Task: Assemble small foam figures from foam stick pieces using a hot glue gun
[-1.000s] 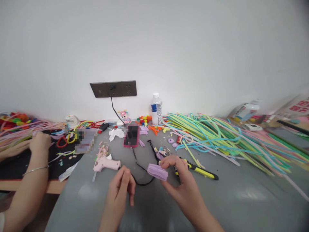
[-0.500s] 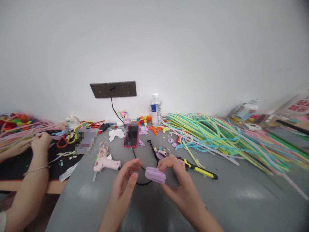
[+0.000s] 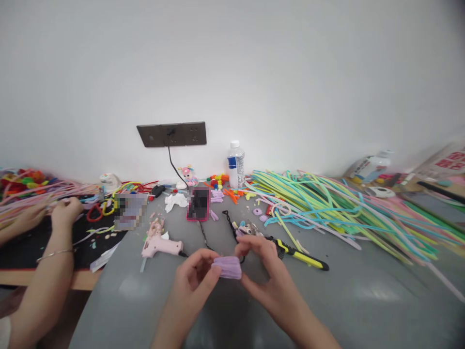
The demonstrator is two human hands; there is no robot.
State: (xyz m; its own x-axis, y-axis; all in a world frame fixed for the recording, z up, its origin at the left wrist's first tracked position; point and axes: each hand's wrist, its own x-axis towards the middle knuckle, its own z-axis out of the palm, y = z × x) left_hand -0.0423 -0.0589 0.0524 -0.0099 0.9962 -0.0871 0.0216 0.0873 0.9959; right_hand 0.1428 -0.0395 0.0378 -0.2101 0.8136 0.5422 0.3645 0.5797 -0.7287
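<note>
Both my hands hold a small purple coil of fuzzy pipe cleaner (image 3: 227, 267) above the grey table (image 3: 363, 300). My left hand (image 3: 192, 278) pinches its left end with thumb and fingertips. My right hand (image 3: 267, 271) grips its right side, fingers curled over the top. A pink glue gun (image 3: 160, 247) lies just left of my hands, its black cord (image 3: 203, 232) running back to the wall socket (image 3: 171, 134). A yellow-and-black tool (image 3: 301, 256) lies right of my right hand.
A big heap of green, blue and pink pipe cleaners (image 3: 345, 213) covers the right side. A phone in a pink case (image 3: 198, 204), a water bottle (image 3: 236, 165) and small scraps lie behind. Another person's hands (image 3: 65, 213) work at the left on a dark mat.
My left hand rose from the table and closed on the purple coil's left end. My right hand brought the coil leftward and slightly nearer. The other person's hands shifted a little.
</note>
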